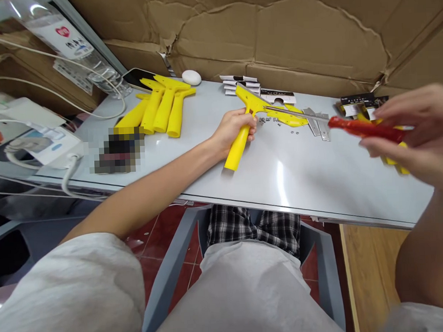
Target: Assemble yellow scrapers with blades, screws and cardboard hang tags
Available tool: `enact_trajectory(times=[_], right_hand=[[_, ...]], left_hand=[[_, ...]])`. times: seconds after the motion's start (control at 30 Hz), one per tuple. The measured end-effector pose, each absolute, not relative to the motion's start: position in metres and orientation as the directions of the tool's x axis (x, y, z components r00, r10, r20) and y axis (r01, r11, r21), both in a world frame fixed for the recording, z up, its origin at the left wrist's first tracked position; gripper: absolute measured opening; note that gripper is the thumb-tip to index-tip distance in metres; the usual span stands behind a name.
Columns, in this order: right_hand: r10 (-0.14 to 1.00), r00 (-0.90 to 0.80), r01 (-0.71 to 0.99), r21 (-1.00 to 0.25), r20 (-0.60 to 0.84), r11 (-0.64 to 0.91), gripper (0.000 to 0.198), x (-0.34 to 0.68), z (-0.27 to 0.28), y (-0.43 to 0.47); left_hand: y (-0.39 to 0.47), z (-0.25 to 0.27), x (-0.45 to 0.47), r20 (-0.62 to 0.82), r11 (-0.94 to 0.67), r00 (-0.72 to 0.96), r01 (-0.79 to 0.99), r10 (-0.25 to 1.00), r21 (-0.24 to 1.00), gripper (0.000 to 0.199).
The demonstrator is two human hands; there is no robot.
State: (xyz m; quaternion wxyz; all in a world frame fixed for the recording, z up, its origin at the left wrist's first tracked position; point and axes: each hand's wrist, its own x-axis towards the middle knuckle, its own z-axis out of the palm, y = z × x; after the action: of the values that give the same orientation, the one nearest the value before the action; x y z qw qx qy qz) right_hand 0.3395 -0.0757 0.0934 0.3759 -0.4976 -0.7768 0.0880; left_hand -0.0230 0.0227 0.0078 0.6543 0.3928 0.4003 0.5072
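Note:
My left hand is wrapped around a yellow plastic scraper handle, its wide head pointing away from me. In my right hand is a screwdriver with a red grip. The long metal shaft reaches left to the scraper's head; whether the tip touches a screw is too small to tell. Behind the shaft lie yellow plastic head pieces, several small screws or nuts and flat metal blades.
Several yellow scraper handles lie at the left, near a white oval object. Small boxes stand along the cardboard at the back. A water bottle, cables and a white power strip occupy the left end. More yellow pieces are behind my right hand.

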Motion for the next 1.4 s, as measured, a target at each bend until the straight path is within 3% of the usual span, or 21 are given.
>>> enact_trajectory(times=[0.1,0.2,0.4,0.53,0.63,0.77,0.97,1.1,1.2,1.27,1.33,1.4], right_hand=[[0.858,-0.401,0.814,-0.303,0.322,0.495,0.049,0.336,0.078,-0.102],[0.933,-0.334,0.892,-0.274,0.137,0.359,0.059,0.336,0.056,-0.115],[0.966,-0.056,0.949,-0.288,0.254,0.13,0.066,0.367,0.024,-0.117],[0.98,0.081,0.97,-0.241,0.184,-0.035,0.078,0.382,0.004,-0.105],[0.986,0.081,0.977,-0.206,0.143,-0.05,0.081,0.384,-0.008,-0.095],[0.978,0.061,0.977,-0.211,0.201,-0.018,0.082,0.381,-0.014,-0.084],[0.972,0.053,0.987,-0.161,0.229,-0.016,0.067,0.368,-0.015,-0.067],[0.962,0.114,0.978,-0.198,0.248,-0.065,0.067,0.362,-0.016,-0.062],[0.952,0.141,0.973,-0.216,0.273,-0.083,0.068,0.358,-0.015,-0.063],[0.949,0.156,0.971,-0.218,0.275,-0.096,0.068,0.356,-0.014,-0.065],[0.947,0.178,0.97,-0.208,0.267,-0.124,0.069,0.355,-0.013,-0.066],[0.945,0.195,0.969,-0.198,0.262,-0.145,0.07,0.354,-0.013,-0.066]], left_hand=[[0.022,0.004,-0.022,-0.093,0.156,0.21,-0.311,0.973,0.938,0.023],[0.014,0.005,-0.019,-0.08,0.142,0.249,-0.242,0.965,0.96,0.024],[0.004,0.013,-0.017,-0.052,0.105,0.304,-0.159,0.951,0.982,0.021],[0.005,0.014,-0.017,0.013,0.043,0.3,-0.18,0.954,0.983,0.02],[0.008,0.01,-0.017,0.009,0.026,0.224,-0.152,0.975,0.988,0.027],[0.017,0.002,-0.019,0.085,-0.084,0.128,-0.014,0.988,0.996,0.042],[0.024,-0.005,-0.022,0.195,-0.205,0.074,0.164,0.978,0.965,0.027],[0.017,0.0,-0.023,0.136,-0.138,0.037,0.071,0.99,0.988,0.059],[0.009,0.007,-0.024,0.141,-0.146,0.052,0.102,0.989,0.984,0.086],[0.005,0.01,-0.025,0.184,-0.195,0.086,0.147,0.979,0.97,0.093],[0.004,0.012,-0.026,0.222,-0.245,0.129,0.202,0.966,0.948,0.085],[0.004,0.012,-0.026,0.245,-0.283,0.167,0.276,0.955,0.918,0.062]])
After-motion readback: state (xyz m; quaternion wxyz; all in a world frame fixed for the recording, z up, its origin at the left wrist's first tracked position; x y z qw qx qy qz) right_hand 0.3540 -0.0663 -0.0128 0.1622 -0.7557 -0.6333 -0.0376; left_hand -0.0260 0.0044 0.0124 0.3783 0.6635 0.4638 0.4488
